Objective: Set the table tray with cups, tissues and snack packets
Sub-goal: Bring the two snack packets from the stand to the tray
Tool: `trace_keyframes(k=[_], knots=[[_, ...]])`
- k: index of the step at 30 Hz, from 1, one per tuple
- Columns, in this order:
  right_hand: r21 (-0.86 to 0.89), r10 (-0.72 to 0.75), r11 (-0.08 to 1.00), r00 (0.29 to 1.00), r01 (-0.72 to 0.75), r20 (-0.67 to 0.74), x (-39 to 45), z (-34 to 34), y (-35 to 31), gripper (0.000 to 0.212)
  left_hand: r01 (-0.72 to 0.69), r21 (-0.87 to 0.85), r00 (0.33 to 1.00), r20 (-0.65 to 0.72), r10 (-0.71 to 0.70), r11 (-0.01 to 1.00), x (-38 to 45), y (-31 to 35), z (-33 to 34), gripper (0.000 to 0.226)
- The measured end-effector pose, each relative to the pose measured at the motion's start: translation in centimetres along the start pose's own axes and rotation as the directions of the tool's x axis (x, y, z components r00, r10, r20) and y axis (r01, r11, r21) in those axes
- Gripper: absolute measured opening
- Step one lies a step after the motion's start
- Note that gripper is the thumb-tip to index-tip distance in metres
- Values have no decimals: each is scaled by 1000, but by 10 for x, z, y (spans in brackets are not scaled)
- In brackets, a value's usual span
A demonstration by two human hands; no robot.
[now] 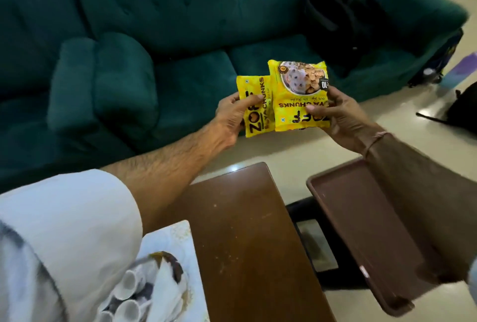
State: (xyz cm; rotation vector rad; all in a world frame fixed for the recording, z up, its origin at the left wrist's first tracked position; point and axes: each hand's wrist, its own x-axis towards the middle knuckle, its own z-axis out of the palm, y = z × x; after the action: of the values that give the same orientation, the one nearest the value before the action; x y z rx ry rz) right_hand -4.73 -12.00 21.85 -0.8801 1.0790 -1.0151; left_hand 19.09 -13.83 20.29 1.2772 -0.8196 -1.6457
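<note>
right now you hold two yellow snack packets out in front of you, above the floor (258, 151) and in front of the green sofa (180, 11). your left hand (232, 117) is closed on the left packet (254, 104), thumb across its front and fingers behind it; this packet is turned sideways, so its lettering runs up the face. your right hand (340, 117) grips the right packet (299, 97) at its 4 o'clock corner, thumb on the front, fingers behind; this one is upside down, its printed bowl of chunks at 12 o'clock. the right packet overlaps the left one's 3 o'clock edge, so the two touch

below the hands, at 6 o'clock, stands a brown wooden table (245, 231). the brown tray (361, 218) lies at 4 o'clock from the table, just beside its right edge with a gap between; your right forearm crosses over its far side, and nothing shows on the bare part of it. at 7 o'clock, on the table's left part, a white sheet (175, 239) carries a pile of white paper cups (129, 293) lying on their sides, with a crumpled white tissue (167, 293) among them; your left sleeve (64, 218) hides part of that pile

on the sofa at 1 o'clock rests a black bag (340, 14), and another dark bag (462, 112) sits on the floor at 3 o'clock
</note>
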Motion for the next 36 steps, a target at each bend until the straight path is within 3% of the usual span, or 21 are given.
trace_keyframes(k=[5,9,14,17,24,28,30,33,36], knots=[[-19,-64,998,997,65,48,-6,97,-68,52,-89,38,994,-60,91,995,-49,95,-67,23],[46,-86,996,985,80,151,-18,173,-105,39,-91,37,996,-12,91,995,-99,152,-120,36],[61,-36,998,962,20,270,-36,259,-120,67,-118,-103,973,188,136,988,-173,186,-189,41],[78,0,997,951,-25,309,-51,315,-113,78,-170,-111,975,122,183,979,-216,190,-239,39],[-71,142,990,939,-125,314,-88,390,-48,65,-156,-76,963,-235,135,985,-292,134,-371,27],[-211,261,957,911,-200,319,-99,406,8,52,-70,-74,934,-356,39,995,-329,84,-435,47],[-262,309,938,893,-228,328,-100,410,40,38,-29,-71,902,-431,-4,997,-342,56,-460,44],[-434,387,870,871,-235,302,-96,406,87,36,49,-93,877,-472,-87,995,-353,13,-489,46],[-661,444,731,855,-171,269,-90,393,135,36,143,-124,859,-477,-185,982,-357,-38,-511,51]])
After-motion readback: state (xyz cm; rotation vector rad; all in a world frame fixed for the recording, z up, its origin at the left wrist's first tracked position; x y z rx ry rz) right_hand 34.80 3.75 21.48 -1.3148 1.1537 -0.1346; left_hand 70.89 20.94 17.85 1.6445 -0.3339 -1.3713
